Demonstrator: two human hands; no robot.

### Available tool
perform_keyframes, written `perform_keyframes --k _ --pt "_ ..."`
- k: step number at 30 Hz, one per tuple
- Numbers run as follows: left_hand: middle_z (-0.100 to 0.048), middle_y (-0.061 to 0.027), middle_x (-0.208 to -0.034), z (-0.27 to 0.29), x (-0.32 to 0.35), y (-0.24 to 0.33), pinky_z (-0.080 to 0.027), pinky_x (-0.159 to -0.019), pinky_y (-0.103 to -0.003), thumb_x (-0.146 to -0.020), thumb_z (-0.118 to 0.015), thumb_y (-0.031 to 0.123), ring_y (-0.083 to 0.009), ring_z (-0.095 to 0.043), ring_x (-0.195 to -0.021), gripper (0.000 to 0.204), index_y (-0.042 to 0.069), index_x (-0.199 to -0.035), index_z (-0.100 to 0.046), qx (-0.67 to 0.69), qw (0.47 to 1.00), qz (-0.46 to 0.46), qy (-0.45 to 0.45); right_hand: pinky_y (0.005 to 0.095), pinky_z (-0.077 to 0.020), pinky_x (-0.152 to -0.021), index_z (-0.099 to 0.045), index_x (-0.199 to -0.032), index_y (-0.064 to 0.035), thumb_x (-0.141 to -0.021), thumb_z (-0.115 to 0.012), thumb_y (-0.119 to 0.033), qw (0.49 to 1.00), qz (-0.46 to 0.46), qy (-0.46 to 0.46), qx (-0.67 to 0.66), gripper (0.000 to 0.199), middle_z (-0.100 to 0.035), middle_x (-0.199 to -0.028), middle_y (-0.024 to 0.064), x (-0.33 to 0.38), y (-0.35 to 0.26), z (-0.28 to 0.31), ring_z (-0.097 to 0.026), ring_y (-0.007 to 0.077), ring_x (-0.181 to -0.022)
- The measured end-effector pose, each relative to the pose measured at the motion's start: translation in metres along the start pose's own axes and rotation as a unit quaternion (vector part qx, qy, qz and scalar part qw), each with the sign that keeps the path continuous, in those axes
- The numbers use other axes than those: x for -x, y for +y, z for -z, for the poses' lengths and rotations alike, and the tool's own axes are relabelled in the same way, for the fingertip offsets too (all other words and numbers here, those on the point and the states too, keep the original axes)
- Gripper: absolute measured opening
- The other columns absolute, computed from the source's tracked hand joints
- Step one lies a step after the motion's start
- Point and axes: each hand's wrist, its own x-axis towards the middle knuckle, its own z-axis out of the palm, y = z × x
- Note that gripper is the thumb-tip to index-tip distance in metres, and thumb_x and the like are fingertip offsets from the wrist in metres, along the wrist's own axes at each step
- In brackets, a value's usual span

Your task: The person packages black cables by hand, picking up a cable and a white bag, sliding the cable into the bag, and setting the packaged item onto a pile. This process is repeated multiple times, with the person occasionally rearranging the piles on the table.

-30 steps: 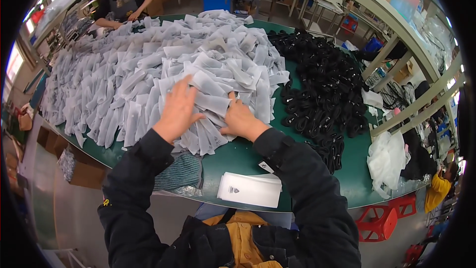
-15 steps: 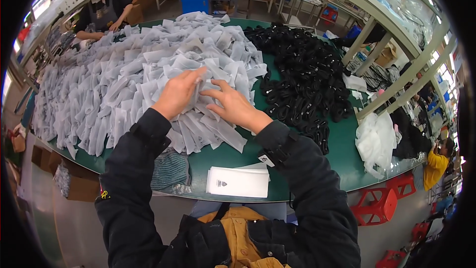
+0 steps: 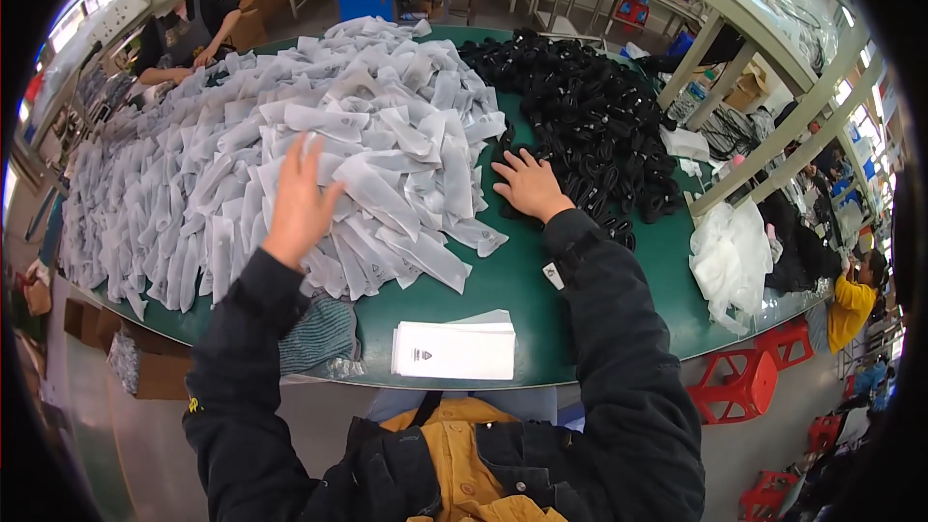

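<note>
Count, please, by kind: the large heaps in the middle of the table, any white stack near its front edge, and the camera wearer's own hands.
Heaps (packets; black cables): 2
White stack: 1
Hands (left hand; right hand): 2
Total: 5

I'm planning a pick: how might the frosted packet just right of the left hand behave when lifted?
The packet may feel slippery, since its frosted surface looks like smooth film. It would probably flex, since its flat end looks thin. Lifting it may disturb the pile, where packets overlap loosely.
</note>
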Motion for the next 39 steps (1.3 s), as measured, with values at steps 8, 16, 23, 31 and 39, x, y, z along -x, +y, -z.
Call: perform_keyframes --k 8,16,23,31,39 --pt "-0.059 -0.0159 -0.105 0.033 0.094 0.155 -0.051 -0.084 -0.041 -0.079 -0.076 0.011 -0.0358 -0.059 -0.098 0.033 -0.001 -0.108 -0.064 0.258 0.931 -0.079 -0.247 0.0532 -0.0385 -0.104 -0.058 -0.131 -0.0192 -0.095 -0.059 -0.037 0.987 0.155 0.041 0.017 0.040 -0.054 -0.138 0.0096 0.068 0.004 0.021 -0.046 0.0311 -0.133" --pt "-0.055 -0.0143 -0.095 -0.012 0.130 0.198 -0.050 -0.076 -0.040 -0.080 -0.075 0.009 -0.0347 -0.059 -0.089 0.028 0.001 -0.102 -0.062 0.373 0.890 -0.029 -0.260 0.0402 -0.0507 -0.063 -0.063 -0.104 -0.0068 -0.084 -0.074 -0.019 0.989 -0.115 0.054 -0.080 0.025 -0.059 -0.096 0.0133 0.216 -0.059 0.116 -0.063 0.0323 -0.077" --pt "-0.056 -0.0122 -0.094 -0.029 0.136 0.222 -0.050 -0.073 -0.040 -0.079 -0.075 0.009 -0.0327 -0.059 -0.087 0.024 0.002 -0.096 -0.060 0.286 0.931 -0.061 -0.221 0.0435 -0.0510 -0.060 -0.060 -0.113 -0.0075 -0.084 -0.072 -0.018 0.979 -0.136 0.127 -0.085 0.033 -0.059 -0.093 0.0133 0.291 -0.098 0.076 -0.062 0.0323 -0.068" --pt "-0.057 -0.0116 -0.089 -0.041 0.152 0.224 -0.049 -0.070 -0.041 -0.080 -0.073 0.008 -0.0334 -0.059 -0.081 0.018 0.002 -0.089 -0.058 0.252 0.947 -0.052 -0.191 0.0397 -0.0519 -0.069 -0.061 -0.117 -0.0105 -0.082 -0.070 -0.012 0.991 -0.064 -0.008 -0.115 0.036 -0.058 -0.093 0.0135 0.291 -0.097 0.089 -0.061 0.0323 -0.083" --pt "-0.057 -0.0109 -0.085 -0.035 0.145 0.232 -0.047 -0.068 -0.042 -0.079 -0.073 0.009 -0.0324 -0.060 -0.078 0.016 0.003 -0.085 -0.059 0.266 0.945 -0.043 -0.184 0.0349 -0.0488 -0.069 -0.062 -0.106 -0.0069 -0.076 -0.076 -0.008 0.984 -0.011 0.163 -0.064 0.033 -0.058 -0.089 0.0086 0.290 -0.080 0.092 -0.058 0.0272 -0.084"
